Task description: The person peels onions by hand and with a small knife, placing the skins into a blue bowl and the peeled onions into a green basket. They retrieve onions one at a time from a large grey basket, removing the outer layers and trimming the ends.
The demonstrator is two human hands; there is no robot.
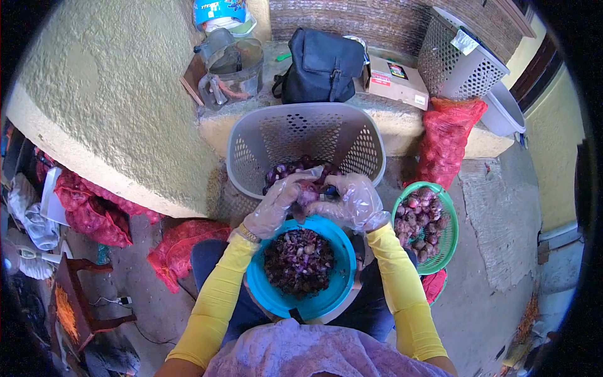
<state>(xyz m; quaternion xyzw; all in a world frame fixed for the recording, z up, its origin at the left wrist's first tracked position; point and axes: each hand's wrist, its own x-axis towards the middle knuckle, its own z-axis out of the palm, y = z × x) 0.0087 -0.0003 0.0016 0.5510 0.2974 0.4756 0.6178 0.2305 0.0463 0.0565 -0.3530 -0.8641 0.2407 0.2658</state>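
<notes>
In clear plastic gloves, both my hands meet above the far rim of a blue basin (254,267). My left hand (273,204) is closed around a red onion (308,193). My right hand (357,200) is curled from the other side, its thumb reaching to the onion. A small dark object (329,190) shows by the right fingers; its kind is hidden. Onion peelings and trimmings (299,261) fill the basin between my knees. Just beyond my hands stands a grey perforated basket (308,113) with several red onions (282,171) at its bottom.
To the right, a green basket (450,235) holds onions, with a red mesh sack (443,141) behind it. More mesh sacks (188,248) lie left, near a wooden stool (75,301). A black backpack (325,66) and a cardboard box (396,80) sit on the ledge.
</notes>
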